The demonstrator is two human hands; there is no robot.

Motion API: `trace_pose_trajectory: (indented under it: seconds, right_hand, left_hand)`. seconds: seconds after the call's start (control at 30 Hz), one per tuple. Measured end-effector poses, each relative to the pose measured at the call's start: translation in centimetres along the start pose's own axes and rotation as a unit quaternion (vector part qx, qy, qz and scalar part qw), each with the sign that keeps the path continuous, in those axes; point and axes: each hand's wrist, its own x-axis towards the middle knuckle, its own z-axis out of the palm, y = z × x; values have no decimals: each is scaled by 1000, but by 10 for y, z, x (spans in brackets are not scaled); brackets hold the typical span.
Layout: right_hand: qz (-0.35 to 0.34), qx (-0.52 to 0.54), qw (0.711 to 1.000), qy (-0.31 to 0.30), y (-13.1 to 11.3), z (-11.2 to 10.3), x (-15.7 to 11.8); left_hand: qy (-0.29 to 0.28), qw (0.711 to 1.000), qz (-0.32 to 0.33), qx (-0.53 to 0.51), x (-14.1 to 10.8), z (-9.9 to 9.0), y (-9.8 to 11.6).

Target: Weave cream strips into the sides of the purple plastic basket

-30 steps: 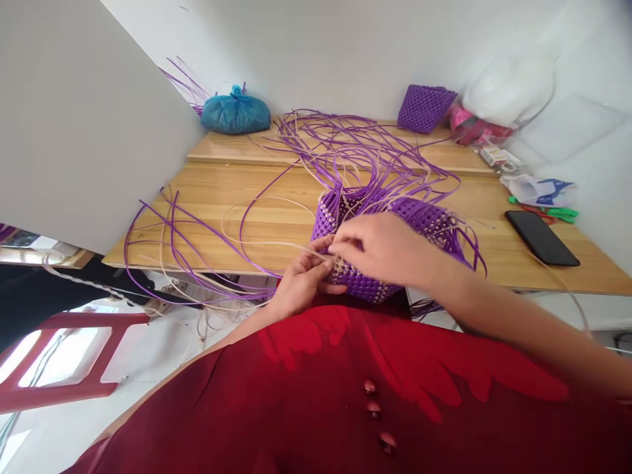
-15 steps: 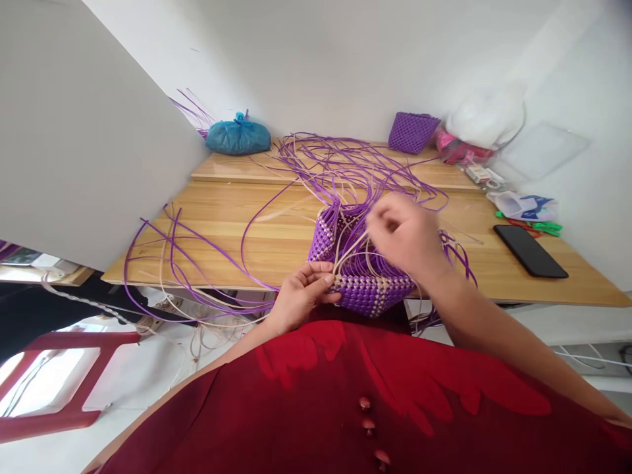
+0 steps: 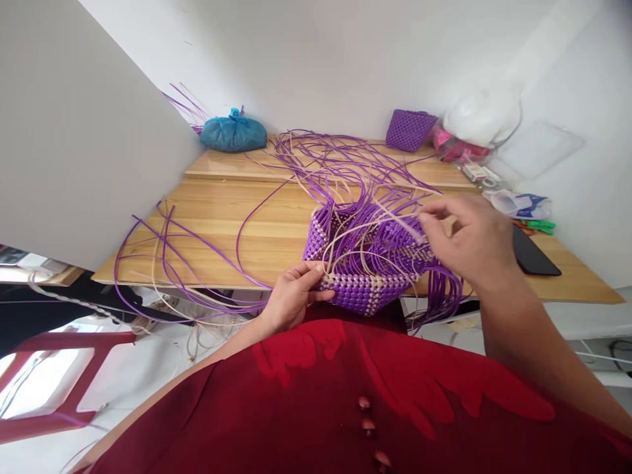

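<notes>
A half-woven basket (image 3: 368, 295) of purple and cream plastic strands sits at the table's front edge, close to my body. My left hand (image 3: 295, 293) pinches its left front corner between thumb and fingers. Out to the right, above the basket's right side, my right hand (image 3: 467, 237) is closed on a cream strand (image 3: 375, 224) that runs back to that corner. Long loose purple strands (image 3: 336, 155) spread from the basket across the back of the table. More purple strands (image 3: 442, 293) droop over the front edge under my right hand.
On the wooden table (image 3: 207, 217) a blue tied bag (image 3: 234, 133) stands back left. A finished-looking purple woven piece (image 3: 409, 130), a white bag (image 3: 484, 118) and a black phone (image 3: 536, 252) are on the right. Loose strands (image 3: 170, 250) hang off the left front. A red stool (image 3: 64, 382) stands lower left.
My right hand has moved right, away from the basket's middle, drawing the cream strand out with it. My left hand keeps its hold on the corner. The view has shifted slightly.
</notes>
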Motion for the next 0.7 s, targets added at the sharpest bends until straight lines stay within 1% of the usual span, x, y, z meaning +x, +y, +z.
trace_pose_trajectory:
  seconds: [0.03, 0.1, 0.17, 0.2, 0.23, 0.27, 0.3, 0.37, 0.4, 0.43, 0.47, 0.5, 0.53, 0.57, 0.6, 0.63, 0.67, 0.7]
  right_hand:
    - [-21, 31, 999, -29, -15, 4, -1]
    - [-32, 28, 989, -142, -33, 12, -3]
    - [-30, -22, 967, -253, -35, 21, -3]
    - [-29, -49, 957, -286, -32, 23, -1]
    - [-30, -70, 951, -300, -27, 24, 5]
    - [-29, -82, 951, -295, -21, 24, 13]
    - [-23, -87, 957, -276, -15, 24, 24]
    - [-1, -82, 971, -225, -1, 21, 56]
    - [8, -75, 974, -215, 6, 21, 76]
    - [14, -80, 976, -202, 14, 20, 97]
    - [10, -107, 977, -182, 23, 20, 121]
    - [-6, -156, 974, -163, 34, 20, 146]
    - [-10, -222, 965, -137, 45, 19, 171]
    - [-25, -267, 957, -112, 58, 17, 197]
    - [-50, -281, 954, -90, 71, 15, 222]
    - [-56, -292, 952, -78, 84, 13, 245]
    - [-70, -299, 948, -77, 98, 11, 266]
    - [-65, -306, 946, -81, 111, 11, 284]
  left_hand:
    - [-1, 1000, 2, 1, 0, 0, 0]
    - [-6, 1000, 3, 3, 0, -1, -1]
    - [-9, 1000, -3, 7, 0, -2, -1]
    - [-10, 1000, -8, 9, 0, -3, 0]
    - [-11, 1000, -13, 10, 0, -3, 0]
    - [-14, 1000, -18, 11, 0, -4, 0]
    - [-20, 1000, -22, 12, 0, -5, 1]
    - [-32, 999, -27, 16, 1, -6, 0]
    - [-38, 999, -28, 19, 1, -7, 0]
    - [-43, 998, -28, 23, 2, -8, -1]
    - [-47, 998, -28, 28, 2, -9, -1]
    - [-50, 998, -29, 31, 2, -10, -2]
    - [-51, 998, -32, 33, 3, -11, -3]
    - [-50, 997, -39, 35, 3, -12, -3]
    - [-45, 997, -48, 36, 3, -13, -4]
    - [-38, 997, -57, 37, 3, -13, -3]
    - [-30, 997, -66, 37, 3, -13, -3]
    - [-24, 996, -72, 37, 2, -13, -2]
